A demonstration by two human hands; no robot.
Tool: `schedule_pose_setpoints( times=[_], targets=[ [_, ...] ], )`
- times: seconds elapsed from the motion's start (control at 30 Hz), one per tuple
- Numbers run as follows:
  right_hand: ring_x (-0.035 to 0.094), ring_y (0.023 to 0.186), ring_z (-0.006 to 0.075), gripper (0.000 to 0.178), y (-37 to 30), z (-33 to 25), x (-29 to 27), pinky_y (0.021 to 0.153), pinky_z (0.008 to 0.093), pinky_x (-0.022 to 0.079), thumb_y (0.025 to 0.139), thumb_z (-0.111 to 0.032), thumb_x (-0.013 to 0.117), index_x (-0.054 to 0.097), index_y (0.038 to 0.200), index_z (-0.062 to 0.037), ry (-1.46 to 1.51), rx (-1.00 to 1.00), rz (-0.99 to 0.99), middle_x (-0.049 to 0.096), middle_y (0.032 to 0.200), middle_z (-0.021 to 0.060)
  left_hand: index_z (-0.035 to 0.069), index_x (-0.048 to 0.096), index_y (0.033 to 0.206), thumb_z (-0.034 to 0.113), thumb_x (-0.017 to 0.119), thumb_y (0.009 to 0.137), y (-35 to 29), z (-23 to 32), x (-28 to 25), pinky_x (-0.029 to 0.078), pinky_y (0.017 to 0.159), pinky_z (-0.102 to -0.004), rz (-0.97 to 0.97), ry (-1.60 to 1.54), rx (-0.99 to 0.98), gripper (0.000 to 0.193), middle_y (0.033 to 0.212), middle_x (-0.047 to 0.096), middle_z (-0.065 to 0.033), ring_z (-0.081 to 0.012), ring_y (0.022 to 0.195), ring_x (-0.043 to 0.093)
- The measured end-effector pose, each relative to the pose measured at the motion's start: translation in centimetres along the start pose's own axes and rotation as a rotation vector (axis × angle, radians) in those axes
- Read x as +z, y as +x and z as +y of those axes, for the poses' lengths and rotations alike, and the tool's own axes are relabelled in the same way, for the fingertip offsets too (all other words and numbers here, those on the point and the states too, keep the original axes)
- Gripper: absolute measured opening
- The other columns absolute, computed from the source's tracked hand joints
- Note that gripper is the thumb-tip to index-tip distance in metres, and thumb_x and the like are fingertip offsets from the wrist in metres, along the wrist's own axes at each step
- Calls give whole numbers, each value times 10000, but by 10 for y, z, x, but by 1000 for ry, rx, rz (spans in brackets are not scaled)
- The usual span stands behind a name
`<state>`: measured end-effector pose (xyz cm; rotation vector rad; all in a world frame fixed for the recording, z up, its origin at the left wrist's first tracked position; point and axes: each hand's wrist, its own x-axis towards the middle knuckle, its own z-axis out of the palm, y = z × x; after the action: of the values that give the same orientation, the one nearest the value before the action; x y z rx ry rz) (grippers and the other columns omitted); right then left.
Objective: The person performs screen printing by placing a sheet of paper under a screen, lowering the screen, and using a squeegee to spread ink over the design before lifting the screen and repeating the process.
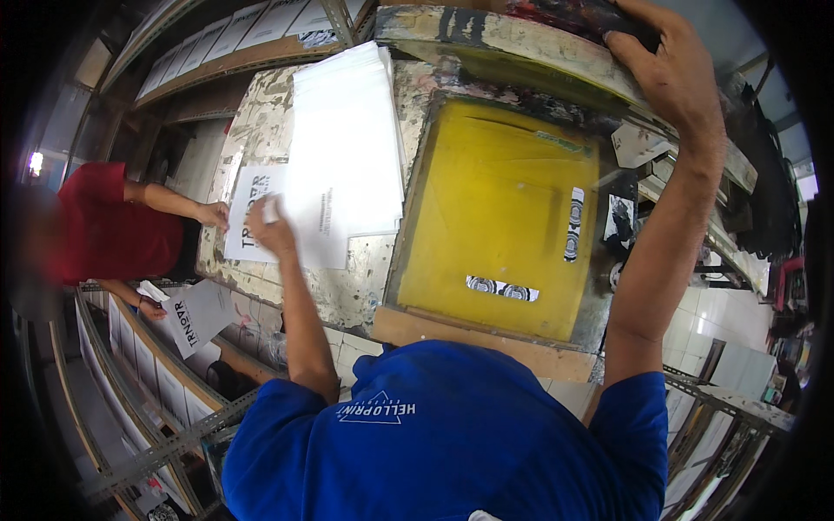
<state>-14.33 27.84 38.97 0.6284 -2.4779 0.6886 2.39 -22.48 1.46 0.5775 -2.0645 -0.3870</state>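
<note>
The left hand (271, 231), blurred, was found over a white printed sheet (314, 236) on the stained worktable (360, 282), at the near left of a white paper stack (343, 126); whether its bent fingers pinched the sheet could not be told. The right hand (676, 74) was clenched on a dark, ink-stained piece (578, 19) atop the wooden bar (521, 48) beyond the yellow screen (499, 208), which lay right of the stack. A co-worker in red had one hand (212, 215) at the sheet's left edge and the other (152, 308) grasping a second printed sheet (198, 319).
</note>
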Motion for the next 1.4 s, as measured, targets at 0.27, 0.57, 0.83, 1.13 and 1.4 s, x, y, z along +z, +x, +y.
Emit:
schedule_pose_setpoints(
  times=[0.27, 0.57, 0.83, 1.13, 1.4],
  targets=[
    [736, 905, 285, 441, -4, -24, -3, 897, 357, 566, 750, -140, 639, 763, 1157, -22, -7, -82, 22, 782, 1018, 178, 138, 819, 907, 293, 885, 753, -92, 125, 75, 473, 867, -413, -532, -39, -126, 228, 1032, 680, -27, -260, 1060, 614],
    [735, 852, 275, 433, -3, -30, -16, 855, 355, 575, 764, -156, 624, 771, 1151, -28, -2, -29, -84, 786, 992, 166, 146, 809, 955, 274, 881, 754, -73, 124, 87, 483, 924, -466, -466, -81, 82, 249, 1213, 652, -72, -304, 1135, 591],
    [732, 849, 251, 428, -7, -19, -8, 866, 349, 575, 761, -161, 623, 780, 1141, -39, -95, -91, 15, 788, 979, 156, 174, 826, 944, 239, 871, 752, -87, 125, 91, 481, 938, -447, -340, 37, 272, 208, 1295, 667, -67, -307, 1168, 593],
    [713, 803, 220, 415, -4, -23, -15, 818, 342, 578, 781, -165, 613, 779, 1141, -42, -43, -42, -81, 787, 951, 136, 176, 772, 1219, 431, 812, 821, -90, 111, 99, 371, 1125, -504, -524, 1, 159, 475, 1476, 590, -128, -379, 1427, 453],
    [704, 821, 217, 398, -6, -20, -5, 807, 338, 563, 793, -145, 616, 776, 1141, -36, -77, -115, 30, 782, 956, 142, 141, 830, 1029, 373, 807, 860, -73, 128, 89, 530, 969, -422, -538, -244, -357, 288, 1315, 709, -88, -296, 1177, 691]
  ],
)
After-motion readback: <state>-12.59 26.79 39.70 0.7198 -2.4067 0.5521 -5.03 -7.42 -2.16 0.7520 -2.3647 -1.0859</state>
